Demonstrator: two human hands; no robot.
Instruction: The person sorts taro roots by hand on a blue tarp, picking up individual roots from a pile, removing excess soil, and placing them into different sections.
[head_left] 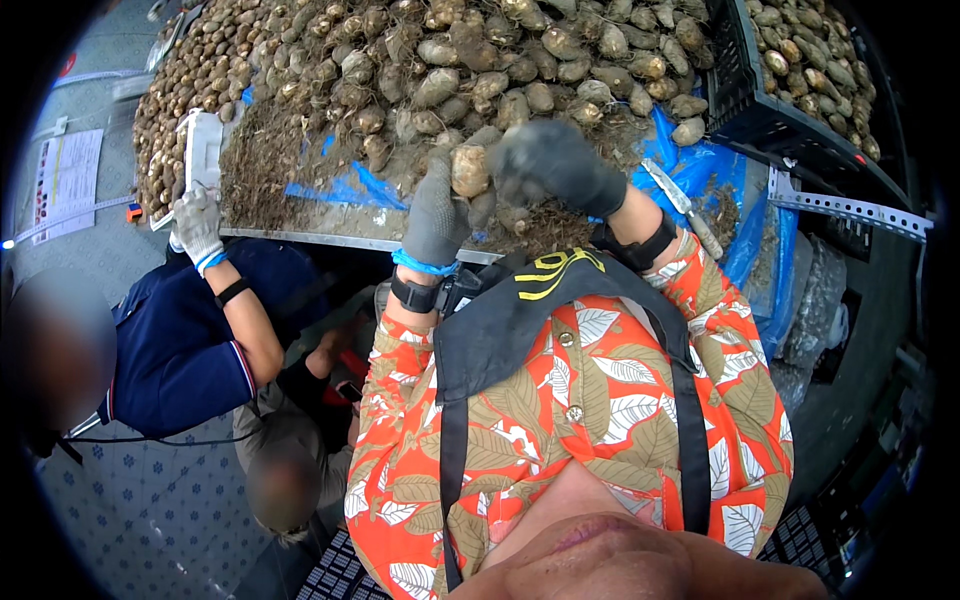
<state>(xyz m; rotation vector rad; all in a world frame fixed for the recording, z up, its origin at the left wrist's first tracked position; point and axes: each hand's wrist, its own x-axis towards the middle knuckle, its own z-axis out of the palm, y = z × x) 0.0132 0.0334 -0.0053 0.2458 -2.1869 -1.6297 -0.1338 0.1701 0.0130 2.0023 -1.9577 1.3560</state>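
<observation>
My left hand, in a grey knit glove with a blue band at the wrist, grips a brown, rough-skinned taro near the table's front edge. Close by on its right is my right hand, in a dark grey glove; motion smears its fingers, so whether it holds anything is hidden. A large heap of hairy, soil-covered taros lies just beyond both hands. Loose roots and soil are scattered below the right hand. To its right, a knife with a pale blade lies on blue plastic.
A black crate full of taros stands at the far right, beside a perforated metal bar. At left, a co-worker's white-gloved hand touches a white plastic piece near smaller taros. Another person is low behind them.
</observation>
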